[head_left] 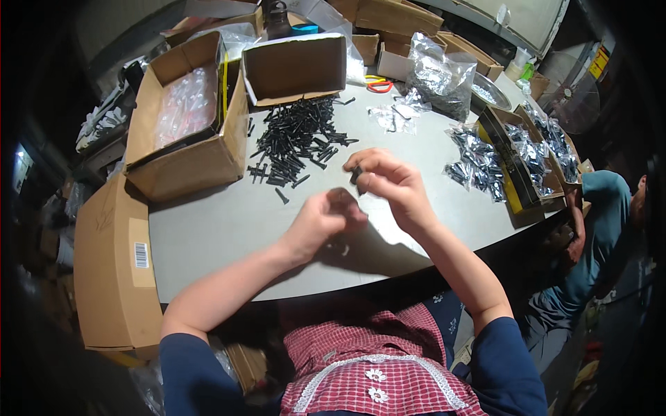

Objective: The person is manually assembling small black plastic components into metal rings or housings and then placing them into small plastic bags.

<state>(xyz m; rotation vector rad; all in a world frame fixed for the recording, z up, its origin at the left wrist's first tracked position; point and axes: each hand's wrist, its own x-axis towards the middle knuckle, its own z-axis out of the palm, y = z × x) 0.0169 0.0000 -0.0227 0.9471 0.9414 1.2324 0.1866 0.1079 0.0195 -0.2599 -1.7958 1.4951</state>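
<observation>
My right hand (392,182) is above the middle of the table, pinching black screws (356,175) between thumb and fingers; how many is unclear. Just left of it and nearer me, my left hand (326,220) is curled with thumb and fingers together, and its contents are hidden. A faint shiny bit shows on the table below the left hand, too blurred to name. Beyond both hands lies a heap of black screws (295,135), spilling from a cardboard box (295,69) tipped on its side. A few loose screws (282,196) lie at the heap's near edge.
An open carton (184,170) of clear bags stands at the left. Small filled bags (477,163) and boxes of them (517,166) sit at the right. Behind are a large clear bag (440,80), a metal bowl (491,91) and red-handled scissors (379,86). Another person (600,222) is at the right.
</observation>
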